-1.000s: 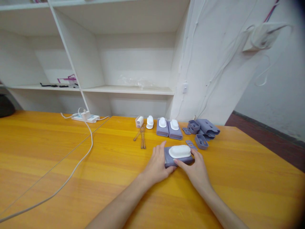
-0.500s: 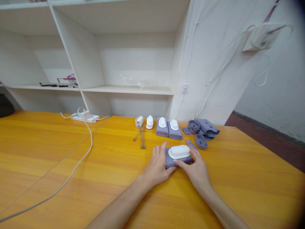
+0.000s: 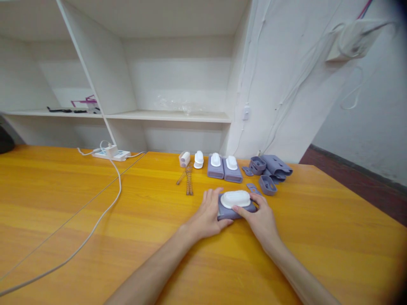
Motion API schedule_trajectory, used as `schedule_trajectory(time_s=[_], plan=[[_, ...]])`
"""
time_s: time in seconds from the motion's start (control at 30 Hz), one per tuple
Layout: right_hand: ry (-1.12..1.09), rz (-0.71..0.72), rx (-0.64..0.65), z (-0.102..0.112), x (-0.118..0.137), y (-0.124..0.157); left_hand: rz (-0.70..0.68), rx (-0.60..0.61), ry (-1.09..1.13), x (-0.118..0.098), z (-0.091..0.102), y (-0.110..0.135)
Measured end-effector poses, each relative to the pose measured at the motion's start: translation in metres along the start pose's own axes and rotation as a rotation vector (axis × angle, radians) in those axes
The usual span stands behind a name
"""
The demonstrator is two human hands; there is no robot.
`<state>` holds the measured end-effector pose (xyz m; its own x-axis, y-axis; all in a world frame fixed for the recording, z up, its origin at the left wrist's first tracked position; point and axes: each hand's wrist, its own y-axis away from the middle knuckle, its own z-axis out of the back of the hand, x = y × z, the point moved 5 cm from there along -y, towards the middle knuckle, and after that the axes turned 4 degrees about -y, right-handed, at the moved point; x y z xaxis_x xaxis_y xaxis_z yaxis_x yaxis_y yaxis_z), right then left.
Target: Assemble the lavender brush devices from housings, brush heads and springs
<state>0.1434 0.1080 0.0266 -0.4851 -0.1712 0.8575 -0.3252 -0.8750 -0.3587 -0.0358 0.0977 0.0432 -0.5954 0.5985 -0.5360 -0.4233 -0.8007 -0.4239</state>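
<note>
Left hand [image 3: 206, 215]: clasps the left end of the purple block [image 3: 226, 212], thumb along its near edge.
Right hand [image 3: 262, 218]: wraps the block's right end, thumb pressed on the white oval cap [image 3: 235, 198].
Block: lies flat on the orange table [image 3: 318, 237] between both palms, the cap seated on top.
Just past the right fingertips: a flat purple tab [image 3: 253, 188] and an open purple cup [image 3: 267, 185].
Beyond the grip: a pair of capped blocks [image 3: 215, 166] side by side.
Beyond, leftward: springs [image 3: 188, 180] and a loose white cap [image 3: 199, 159].
Beyond, rightward: a pile of purple shells [image 3: 275, 166].
Far left of the grip: a power strip [image 3: 110, 153] and its white cable [image 3: 120, 186].
</note>
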Motion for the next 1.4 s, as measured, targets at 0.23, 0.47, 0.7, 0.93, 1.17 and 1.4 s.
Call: schedule_trajectory(time_s=[0.23, 0.47, 0.7, 0.93, 1.17, 1.4], plan=[[-0.030, 0.082, 0.068, -0.007, -0.001, 0.003, 0.069, -0.073, -0.051, 0.000, -0.004, 0.001], [0.025, 0.129, 0.108, -0.011, 0.007, 0.015, 0.035, -0.068, -0.156, -0.017, 0.008, 0.001], [-0.222, 0.162, 0.413, -0.010, 0.014, 0.019, -0.134, 0.134, 0.066, -0.023, 0.013, 0.004], [-0.413, 0.062, 0.426, -0.011, 0.019, 0.014, -0.105, 0.228, 0.075, -0.019, -0.001, 0.006], [-0.554, -0.036, 0.426, -0.007, 0.026, 0.017, -0.127, 0.159, 0.054, -0.031, 0.004, 0.004], [-0.477, 0.012, 0.368, -0.007, 0.027, 0.016, -0.200, 0.137, 0.062, -0.032, 0.006, 0.001]])
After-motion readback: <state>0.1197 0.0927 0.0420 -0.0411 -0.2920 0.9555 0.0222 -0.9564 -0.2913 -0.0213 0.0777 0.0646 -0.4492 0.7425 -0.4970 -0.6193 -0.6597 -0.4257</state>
